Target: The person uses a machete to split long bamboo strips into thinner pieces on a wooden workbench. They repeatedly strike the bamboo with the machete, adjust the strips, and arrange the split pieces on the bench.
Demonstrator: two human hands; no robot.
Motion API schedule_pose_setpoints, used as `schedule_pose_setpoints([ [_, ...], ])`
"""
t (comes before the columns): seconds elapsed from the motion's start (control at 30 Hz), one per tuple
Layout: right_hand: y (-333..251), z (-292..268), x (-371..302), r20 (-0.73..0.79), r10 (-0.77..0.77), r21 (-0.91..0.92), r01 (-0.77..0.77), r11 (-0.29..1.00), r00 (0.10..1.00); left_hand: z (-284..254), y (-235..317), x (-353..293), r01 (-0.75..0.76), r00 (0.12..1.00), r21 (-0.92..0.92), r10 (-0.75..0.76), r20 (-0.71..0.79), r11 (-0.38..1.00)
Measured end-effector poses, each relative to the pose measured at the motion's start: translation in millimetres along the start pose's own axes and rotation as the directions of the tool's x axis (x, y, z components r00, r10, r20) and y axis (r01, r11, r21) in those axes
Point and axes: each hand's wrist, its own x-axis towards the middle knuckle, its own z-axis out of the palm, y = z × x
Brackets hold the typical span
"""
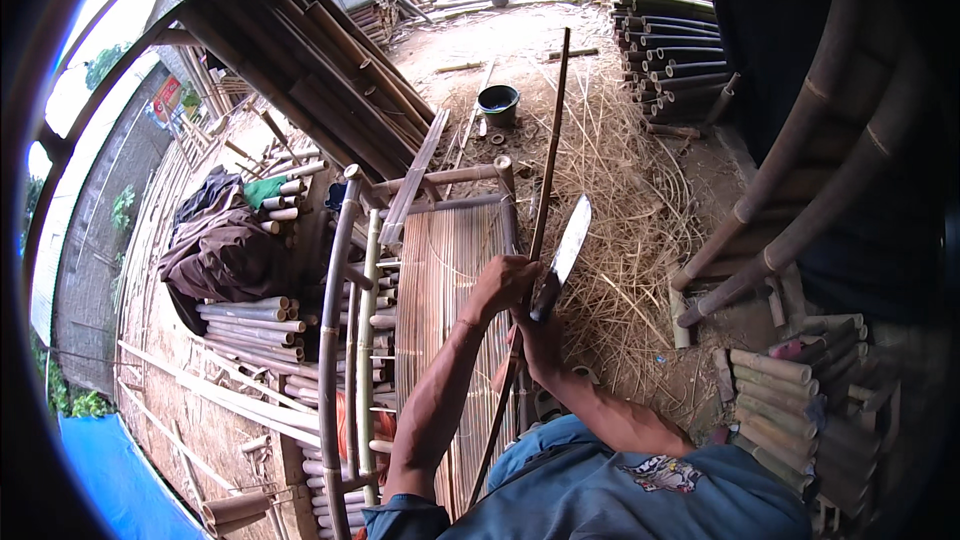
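A long dark bamboo strip (pixel 552 150) runs from the far middle down past my body on a slant. My left hand (pixel 502 287) is closed around it at about mid-length. Just below, my right hand (pixel 540 340) grips the dark handle of a large knife (pixel 570 240), its broad pale blade tilted up and to the right, beside the strip. The right fingers are partly hidden behind the handle and strip. Under my left forearm lies a bamboo bench (pixel 450 240) with a slatted top and a round-pole frame.
Thin bamboo shavings (pixel 625 270) litter the ground to the right. A black bucket (pixel 497 106) stands ahead. Cut bamboo poles are stacked at the far right (pixel 680 65), near right (pixel 775 400) and left (pixel 250 325). Dark cloth (pixel 230 250) covers part of the left stack. Long poles (pixel 300 60) lean at upper left.
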Motion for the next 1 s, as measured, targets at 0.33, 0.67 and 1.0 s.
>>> schedule_pose_setpoints([
  [0.33,-82,-106,73,0.180,-0.293,-0.868,0.292,0.402,0.939,0,5,-57,0.158,0.825,-0.908,-0.557,-0.094,0.388],
  [0.67,-116,-75,73,0.729,-0.294,-0.652,0.757,-0.026,0.618,18,70,-91,0.320,0.767,-0.655,-0.593,-0.245,0.685],
  [1.0,-101,-92,72,0.849,-0.217,-0.505,0.861,-0.064,0.482,31,104,-110,0.462,0.726,-0.538,-0.650,-0.227,0.704],
])
